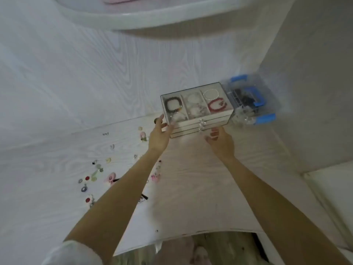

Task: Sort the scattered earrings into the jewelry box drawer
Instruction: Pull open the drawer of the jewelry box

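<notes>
A clear-topped jewelry box [196,109] with stacked white drawers stands at the back of the white table, bracelets showing in its top tray. My left hand [160,134] reaches to the box's front left corner, fingers spread and touching it. My right hand [219,140] hovers just below the drawer fronts, fingers loosely bent near the small crystal knobs [201,125]; it holds nothing. Several small earrings [95,176] lie scattered over the table's left part, some pink, red and green. All drawers look closed.
A clear plastic organiser with blue latches [250,100] sits right beside the box, against the wall. A large round white mirror frame [152,18] hangs overhead. A white panel [334,192] stands at the right. The table's front edge [191,233] curves near me.
</notes>
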The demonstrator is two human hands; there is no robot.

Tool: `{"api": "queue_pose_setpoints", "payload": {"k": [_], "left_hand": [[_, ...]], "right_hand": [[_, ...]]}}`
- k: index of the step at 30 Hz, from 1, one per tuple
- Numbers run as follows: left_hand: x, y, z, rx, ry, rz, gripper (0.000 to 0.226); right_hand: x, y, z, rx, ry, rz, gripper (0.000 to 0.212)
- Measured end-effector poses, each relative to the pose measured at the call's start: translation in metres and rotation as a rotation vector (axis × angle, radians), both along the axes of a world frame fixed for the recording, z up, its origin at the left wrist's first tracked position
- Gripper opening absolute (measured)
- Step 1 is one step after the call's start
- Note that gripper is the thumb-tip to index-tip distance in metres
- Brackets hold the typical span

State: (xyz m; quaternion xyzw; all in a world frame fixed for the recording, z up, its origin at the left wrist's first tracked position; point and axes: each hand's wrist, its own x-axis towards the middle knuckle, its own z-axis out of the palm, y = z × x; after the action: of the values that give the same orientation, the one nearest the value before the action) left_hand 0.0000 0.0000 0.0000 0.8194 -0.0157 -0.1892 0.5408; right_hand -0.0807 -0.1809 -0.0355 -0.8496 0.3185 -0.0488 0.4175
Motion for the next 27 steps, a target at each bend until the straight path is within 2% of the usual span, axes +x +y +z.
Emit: {"api": "queue_pose_setpoints", "payload": {"k": [4,9,14,21,24,27], "left_hand": [[0.006,-0.005,-0.008,0.020,-0.129,0.073,0.045],[0.017,0.001,-0.022,0.013,-0.146,0.100,0.040],[0.019,0.000,-0.027,0.015,-0.158,0.087,0.039],[0.019,0.000,-0.028,-0.012,-0.155,0.078,0.041],[0.005,0.000,-0.031,-0.068,-0.091,0.074,0.051],[-0.022,0.002,-0.045,-0.073,0.069,0.069,0.061]], "right_hand": [[0.022,0.015,-0.010,-0.005,0.019,-0.065,0.034],[0.037,0.019,-0.023,0.003,0.020,-0.191,0.024],[0.040,0.015,-0.025,-0.009,0.062,-0.170,0.023],[-0.008,0.021,-0.037,-0.009,0.020,-0.179,0.010],[-0.031,0.023,-0.048,-0.193,0.017,-0.164,0.012],[-0.048,0.023,-0.050,-0.232,0.064,-0.194,0.015]]}}
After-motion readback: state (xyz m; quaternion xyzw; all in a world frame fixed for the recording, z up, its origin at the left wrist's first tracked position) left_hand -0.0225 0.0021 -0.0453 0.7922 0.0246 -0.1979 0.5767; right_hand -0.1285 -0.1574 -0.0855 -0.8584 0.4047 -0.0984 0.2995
